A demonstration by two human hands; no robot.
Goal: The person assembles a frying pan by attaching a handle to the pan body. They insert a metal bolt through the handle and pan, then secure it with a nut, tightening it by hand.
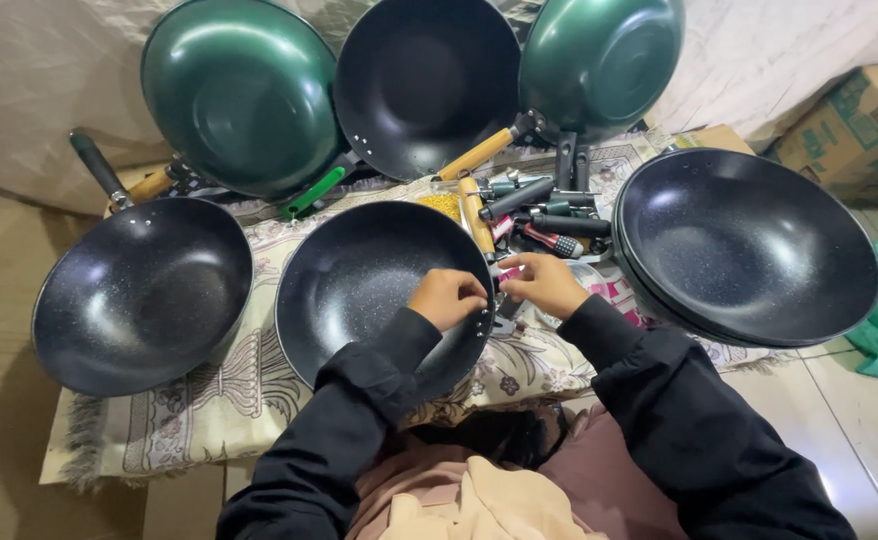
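At the far left a black speckled wok [144, 295] with a dark handle rests half on the patterned cloth [229, 400], its bowl empty and facing up. Behind it a green wok [242, 95] leans against the backdrop sheet, tilted so its underside shows, apparently propped to save room. In the middle lies the handleless black wok [369, 290], flat on the cloth just in front of the person and empty inside; it seems set there so its right rim, where small rivet holes show, faces both hands. The left hand [447, 298] is curled over that rim with its fingertips pressed together, seemingly pinching a small fitting I cannot make out. Just beside it the right hand [544, 283] is likewise bunched at the fingertips near a metal bracket at the rim; what it holds is hidden. Behind the hands another black wok [427, 85] stands propped upright, and a pile of loose handles and screwdrivers [539, 210] lies within reach. Further right a second green wok [599, 60] leans back, then a stack of black woks [747, 245] nested together, the top one empty, and a cardboard box [854, 125] in the corner.
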